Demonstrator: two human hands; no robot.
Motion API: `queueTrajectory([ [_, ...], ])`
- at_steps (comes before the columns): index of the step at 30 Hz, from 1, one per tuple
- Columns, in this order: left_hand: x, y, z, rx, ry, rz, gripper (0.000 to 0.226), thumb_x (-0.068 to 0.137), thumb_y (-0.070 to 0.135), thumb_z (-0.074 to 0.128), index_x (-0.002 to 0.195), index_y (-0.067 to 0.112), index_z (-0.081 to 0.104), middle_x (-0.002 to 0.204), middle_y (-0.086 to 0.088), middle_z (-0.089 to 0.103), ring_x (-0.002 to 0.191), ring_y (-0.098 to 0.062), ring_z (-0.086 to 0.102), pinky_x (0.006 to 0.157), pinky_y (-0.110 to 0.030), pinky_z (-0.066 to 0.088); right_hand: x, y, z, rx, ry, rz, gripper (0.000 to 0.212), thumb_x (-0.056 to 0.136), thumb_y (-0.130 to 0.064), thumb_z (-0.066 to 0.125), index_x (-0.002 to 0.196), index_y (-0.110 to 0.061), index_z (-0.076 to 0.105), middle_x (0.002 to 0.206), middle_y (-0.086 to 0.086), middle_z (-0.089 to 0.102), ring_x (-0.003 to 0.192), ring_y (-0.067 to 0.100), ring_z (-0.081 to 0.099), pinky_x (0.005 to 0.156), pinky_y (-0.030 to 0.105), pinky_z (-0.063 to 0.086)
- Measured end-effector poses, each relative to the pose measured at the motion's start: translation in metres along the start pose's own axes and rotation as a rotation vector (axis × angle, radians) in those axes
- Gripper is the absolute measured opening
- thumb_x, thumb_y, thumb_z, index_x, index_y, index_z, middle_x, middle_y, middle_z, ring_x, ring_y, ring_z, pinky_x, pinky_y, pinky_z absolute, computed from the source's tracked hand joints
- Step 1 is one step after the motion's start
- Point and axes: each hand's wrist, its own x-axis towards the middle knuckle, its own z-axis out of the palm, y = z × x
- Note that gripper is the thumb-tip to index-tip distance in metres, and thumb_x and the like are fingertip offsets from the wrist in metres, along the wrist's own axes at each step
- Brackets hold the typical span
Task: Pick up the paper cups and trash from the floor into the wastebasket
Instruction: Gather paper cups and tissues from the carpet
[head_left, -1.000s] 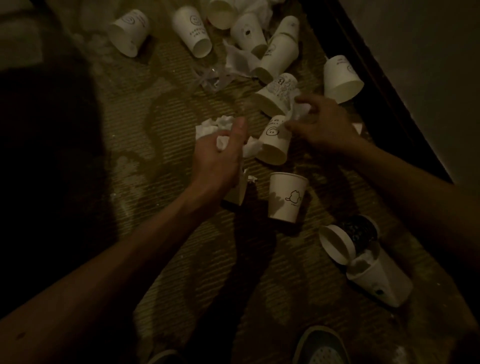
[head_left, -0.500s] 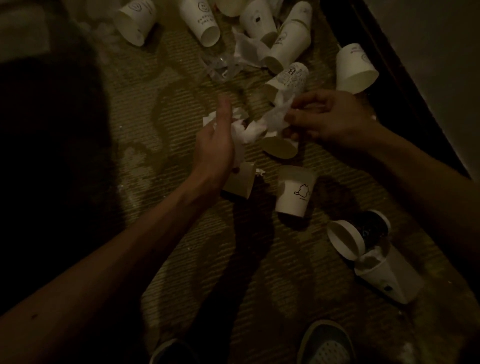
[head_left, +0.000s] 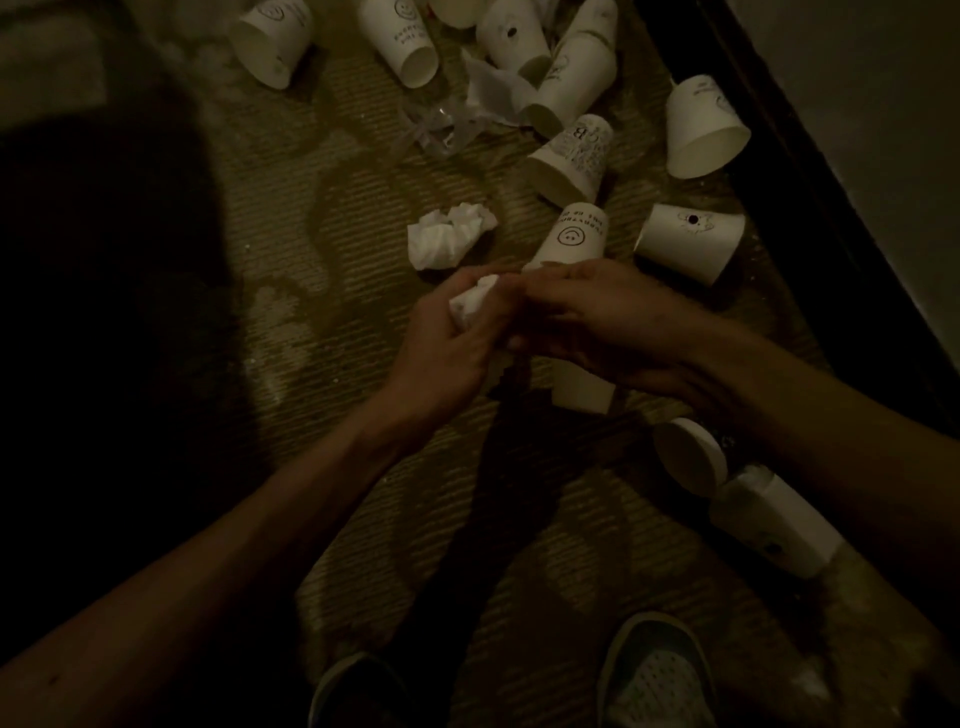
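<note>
Several white paper cups lie scattered on the dim carpet, among them a smiley-face cup (head_left: 571, 236) just beyond my hands and a plain cup (head_left: 582, 389) partly hidden under my right hand. My left hand (head_left: 452, 343) grips a crumpled white tissue (head_left: 472, 304). My right hand (head_left: 597, 317) meets it fingertip to fingertip, fingers curled at the same wad. A second crumpled tissue (head_left: 449, 236) lies on the carpet just above my left hand. No wastebasket is in view.
A clear plastic wrapper (head_left: 441, 124) and a torn paper scrap (head_left: 493, 93) lie among the far cups. A dark-lidded cup (head_left: 691, 454) and a tipped cup (head_left: 774, 525) lie at right. A black baseboard (head_left: 831, 218) borders the right side. My shoes (head_left: 654, 675) stand below.
Both hands have come together and lower in view, bunching the tissue between them. One crumpled tissue now lies alone on the carpet, and a cup at right has come into sight.
</note>
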Motion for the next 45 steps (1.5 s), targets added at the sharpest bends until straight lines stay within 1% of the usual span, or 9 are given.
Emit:
queueTrajectory([
  [5,-0.002,-0.01,0.001,0.082,0.029,0.044,0.017,0.096,0.036,0.058,0.092,0.024,0.069,0.079,0.008,0.074,0.07,-0.006,0.07,0.055,-0.019,0.052,-0.013,-0.007,-0.021,-0.126,0.094,0.055,0.026,0.09,-0.027,0.064,0.099,-0.005,0.074,0.099,0.014,0.074,0.084,0.018,0.073,0.067,0.023,0.057],
  [8,-0.001,-0.017,0.005,0.202,0.022,0.043,0.017,0.098,0.032,0.059,0.082,0.032,0.066,0.075,0.021,0.071,0.068,0.003,0.067,0.054,-0.012,0.048,-0.017,-0.001,-0.043,-0.513,0.434,0.005,0.026,0.087,-0.033,0.07,0.101,-0.012,0.07,0.094,0.005,0.071,0.071,0.01,0.068,0.058,0.021,0.053],
  [13,0.003,-0.031,0.019,0.295,-0.107,-0.209,0.023,0.097,0.045,0.054,0.091,0.026,0.064,0.082,0.011,0.071,0.076,-0.002,0.068,0.058,-0.016,0.051,-0.015,0.032,-0.063,-0.967,0.7,0.111,0.067,0.078,-0.037,0.079,0.133,-0.015,0.048,0.13,0.008,0.054,0.109,0.02,0.057,0.08,0.029,0.048],
  [17,0.003,-0.029,0.034,0.381,-0.15,-0.232,0.057,0.088,0.073,0.041,0.109,0.025,0.063,0.1,0.006,0.069,0.089,-0.01,0.067,0.072,-0.032,0.052,-0.01,0.056,-0.061,-0.855,0.629,0.243,0.092,0.073,-0.037,0.083,0.145,-0.012,0.032,0.142,0.011,0.049,0.126,0.028,0.051,0.097,0.045,0.05],
  [22,0.007,-0.022,0.055,0.191,-0.162,-0.411,0.066,0.087,0.072,0.024,0.121,0.028,0.06,0.125,0.001,0.063,0.11,-0.013,0.061,0.098,-0.038,0.046,-0.009,0.06,-0.057,-0.76,0.615,0.124,0.062,0.075,-0.026,0.081,0.123,-0.018,0.042,0.121,0.008,0.055,0.1,0.022,0.057,0.069,0.032,0.049],
  [25,0.011,-0.023,0.052,0.068,-0.08,-0.529,0.038,0.1,0.051,0.035,0.099,0.028,0.064,0.096,0.005,0.075,0.079,-0.006,0.07,0.068,-0.022,0.053,-0.024,0.056,-0.06,-0.723,0.609,0.081,0.063,0.07,-0.029,0.084,0.116,-0.025,0.041,0.115,0.003,0.058,0.101,0.02,0.06,0.079,0.037,0.055],
  [32,0.031,-0.003,0.07,0.241,-0.247,-0.223,0.018,0.103,0.044,0.041,0.117,0.036,0.049,0.105,0.013,0.06,0.079,0.001,0.064,0.051,-0.013,0.048,-0.082,0.022,-0.083,-0.478,0.524,0.011,0.069,0.067,-0.022,0.086,0.125,-0.021,0.049,0.108,0.0,0.067,0.088,0.011,0.071,0.066,0.026,0.061],
  [36,0.037,0.051,0.104,0.277,-0.399,-0.06,0.018,0.102,0.044,0.043,0.117,0.038,0.052,0.11,0.012,0.062,0.091,0.003,0.064,0.069,-0.019,0.052,-0.158,-0.028,-0.084,-0.366,0.509,-0.015,0.082,0.051,-0.04,0.084,0.126,-0.022,0.057,0.102,-0.003,0.075,0.094,0.01,0.072,0.072,0.024,0.059],
  [45,-0.024,0.176,0.224,0.125,-0.674,0.285,0.008,0.1,0.03,0.053,0.105,0.03,0.048,0.09,0.022,0.061,0.081,0.02,0.059,0.063,-0.002,0.044,-0.33,-0.089,-0.053,-0.411,0.904,-0.144,0.024,0.07,-0.038,0.071,0.09,-0.031,0.062,0.075,-0.025,0.071,0.075,-0.004,0.07,0.058,0.012,0.053],
])
